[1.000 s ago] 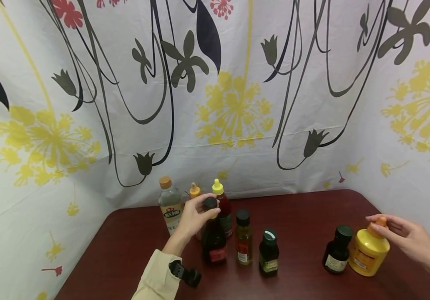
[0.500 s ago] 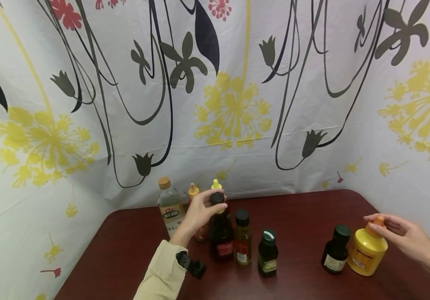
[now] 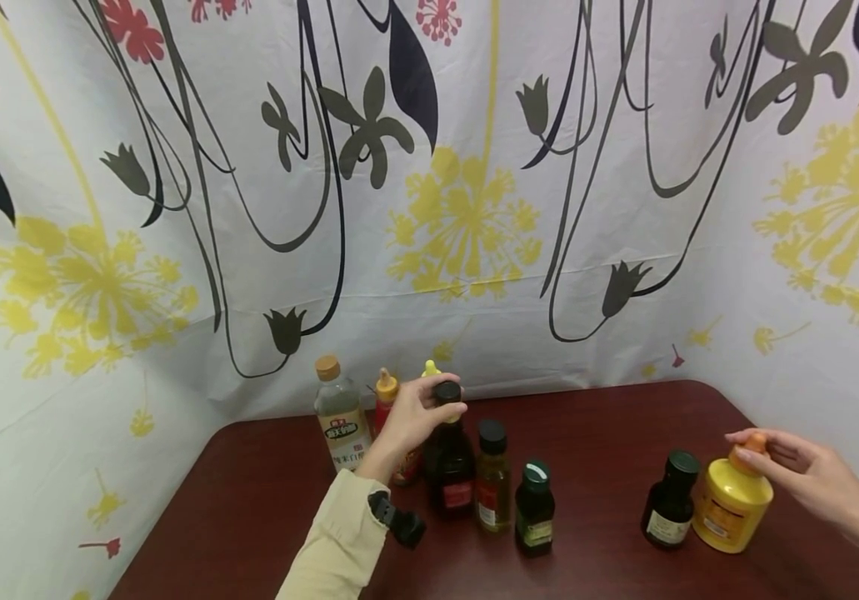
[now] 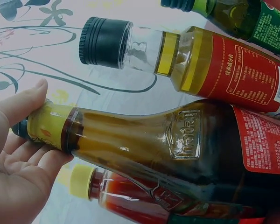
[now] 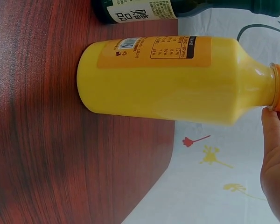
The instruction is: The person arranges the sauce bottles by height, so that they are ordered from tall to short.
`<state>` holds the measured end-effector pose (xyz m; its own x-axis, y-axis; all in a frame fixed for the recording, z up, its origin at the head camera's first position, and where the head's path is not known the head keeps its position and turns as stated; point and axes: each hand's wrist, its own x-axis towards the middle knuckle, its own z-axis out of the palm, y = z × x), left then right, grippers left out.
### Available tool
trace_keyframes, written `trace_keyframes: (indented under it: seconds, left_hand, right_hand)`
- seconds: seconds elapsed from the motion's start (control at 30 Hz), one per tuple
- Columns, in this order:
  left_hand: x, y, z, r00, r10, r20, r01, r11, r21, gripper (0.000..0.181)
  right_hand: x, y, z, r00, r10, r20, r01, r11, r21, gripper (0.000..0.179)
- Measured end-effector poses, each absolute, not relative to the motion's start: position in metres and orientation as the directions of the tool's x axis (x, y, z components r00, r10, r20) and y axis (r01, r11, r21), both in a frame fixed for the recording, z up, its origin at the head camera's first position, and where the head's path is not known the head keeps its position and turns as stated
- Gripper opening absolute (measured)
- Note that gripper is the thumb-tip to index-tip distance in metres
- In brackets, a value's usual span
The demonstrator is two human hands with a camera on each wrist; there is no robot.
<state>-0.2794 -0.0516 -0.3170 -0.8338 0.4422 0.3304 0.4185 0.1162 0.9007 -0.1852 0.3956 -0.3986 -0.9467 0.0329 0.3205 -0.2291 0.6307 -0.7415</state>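
My left hand (image 3: 410,417) grips the neck of a dark sauce bottle (image 3: 450,467), thumb and fingers around it just below the black cap. In the left wrist view this sauce bottle (image 4: 140,140) has embossed glass and a red label. It stands right beside an oil bottle (image 3: 492,487) with a black cap and red label. Behind it, mostly hidden, is a red sauce bottle (image 4: 130,193) with a yellow cap. On the right, my right hand (image 3: 822,479) holds the orange cap of a yellow squeeze bottle (image 3: 732,504), which stands upright on the table.
A small dark bottle (image 3: 671,500) with a green cap stands left of the yellow one. Another green-capped bottle (image 3: 535,512) is right of the oil. At back left are a clear vinegar bottle (image 3: 342,417) and an orange-capped bottle (image 3: 387,392). A patterned cloth (image 3: 466,333) hangs behind the table (image 3: 594,433).
My left hand has moved right with the dark sauce bottle, up beside the oil bottle, which has shifted slightly right. The right hand and yellow squeeze bottle stay about where they were.
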Motion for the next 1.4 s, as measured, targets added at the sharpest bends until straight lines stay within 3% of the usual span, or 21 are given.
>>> trace_keyframes:
  seconds: [0.3, 0.6, 1.2, 1.4]
  left_hand:
    - [-0.282, -0.04, -0.313, -0.836, 0.46, 0.297, 0.407, 0.159, 0.899, 0.032]
    - [-0.307, -0.026, -0.335, -0.86, 0.435, 0.267, 0.369, 0.169, 0.914, 0.032]
    - [-0.306, -0.007, -0.326, -0.853, 0.447, 0.268, 0.355, 0.121, 0.927, 0.031]
    - [-0.301, 0.001, -0.317, -0.874, 0.411, 0.259, 0.351, 0.166, 0.921, 0.031]
  right_hand:
    - [-0.184, 0.395, -0.399, -0.939, 0.026, 0.342, -0.252, 0.625, -0.739, 0.022]
    - [-0.184, 0.396, -0.399, -0.94, 0.031, 0.339, -0.245, 0.632, -0.736, 0.022]
    - [-0.186, 0.393, -0.398, -0.923, 0.008, 0.384, -0.294, 0.628, -0.72, 0.021]
    - [-0.185, 0.393, -0.399, -0.934, 0.028, 0.356, -0.259, 0.633, -0.729, 0.023]
